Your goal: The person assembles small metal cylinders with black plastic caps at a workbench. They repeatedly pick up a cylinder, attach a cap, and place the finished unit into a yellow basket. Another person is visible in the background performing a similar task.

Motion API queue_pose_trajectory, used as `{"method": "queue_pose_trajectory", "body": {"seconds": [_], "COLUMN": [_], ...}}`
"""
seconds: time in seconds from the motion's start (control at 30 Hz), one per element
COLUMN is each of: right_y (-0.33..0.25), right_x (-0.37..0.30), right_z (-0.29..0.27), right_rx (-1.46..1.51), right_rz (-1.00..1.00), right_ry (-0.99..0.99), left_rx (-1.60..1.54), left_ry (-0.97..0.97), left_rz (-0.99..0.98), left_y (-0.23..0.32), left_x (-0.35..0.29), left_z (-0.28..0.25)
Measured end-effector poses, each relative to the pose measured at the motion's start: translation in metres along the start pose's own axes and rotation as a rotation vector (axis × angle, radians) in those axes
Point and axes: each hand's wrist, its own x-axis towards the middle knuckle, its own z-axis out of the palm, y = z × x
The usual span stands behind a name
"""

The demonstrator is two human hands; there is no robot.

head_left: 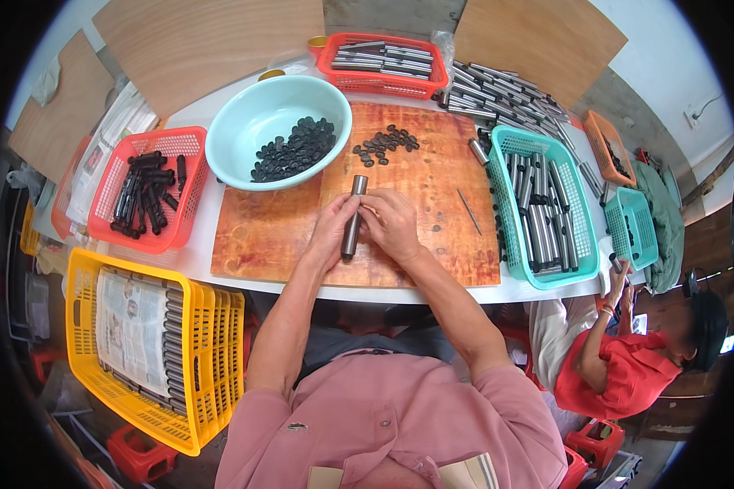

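Over the wooden board (277, 232), both my hands hold one metal tube (352, 232) with a shiny upper end and a black lower end. My left hand (331, 226) wraps its left side. The fingertips of my right hand (390, 222) pinch at its right side near the middle; whether a small part sits between them is hidden. Beyond my hands, several small black caps (387, 140) lie loose on the board. A light-blue basin (228, 134) at the upper left holds a heap of similar black pieces. A thin metal rod (469, 212) rests to the right.
Left stand a red basket (98, 216) of black parts and a yellow crate (192, 350) of tubes under newspaper. A teal basket (546, 279) on the right and a red basket (383, 84) behind hold metal tubes. More tubes (506, 94) are piled back right. A person (620, 367) in red sits at right.
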Motion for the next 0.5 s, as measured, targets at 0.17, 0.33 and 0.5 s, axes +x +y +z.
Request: {"method": "queue_pose_trajectory", "body": {"seconds": [0.17, 0.33, 0.5], "right_y": [-0.008, 0.005, 0.014], "right_x": [-0.002, -0.004, -0.012], "right_z": [0.000, -0.004, -0.004], "right_rx": [0.232, 0.258, 0.280], "right_rz": [0.272, 0.426, 0.519], "right_ry": [0.007, 0.053, 0.031], "left_rx": [0.022, 0.055, 0.082], "left_ry": [0.028, 0.025, 0.036], "left_rz": [-0.010, -0.072, -0.093], "left_y": [0.000, 0.004, 0.006], "left_x": [0.002, -0.001, 0.000], "left_z": [0.002, 0.002, 0.009]}}
